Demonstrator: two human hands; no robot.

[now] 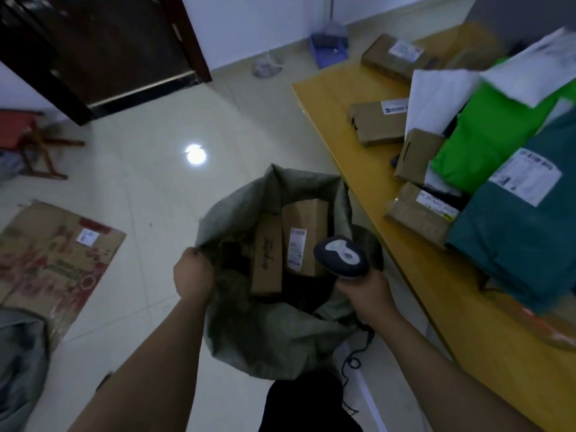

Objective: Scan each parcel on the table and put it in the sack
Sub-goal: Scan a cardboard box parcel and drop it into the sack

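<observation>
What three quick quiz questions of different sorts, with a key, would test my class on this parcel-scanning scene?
1. True or false: the left hand grips the rim of the sack.
2. What does the right hand hold? A) a scanner B) a tape roll C) a knife
3. In a few words: where does the teal mailer lie?

Key
1. True.
2. A.
3. On the yellow table, among the other parcels, not in the sack.
</observation>
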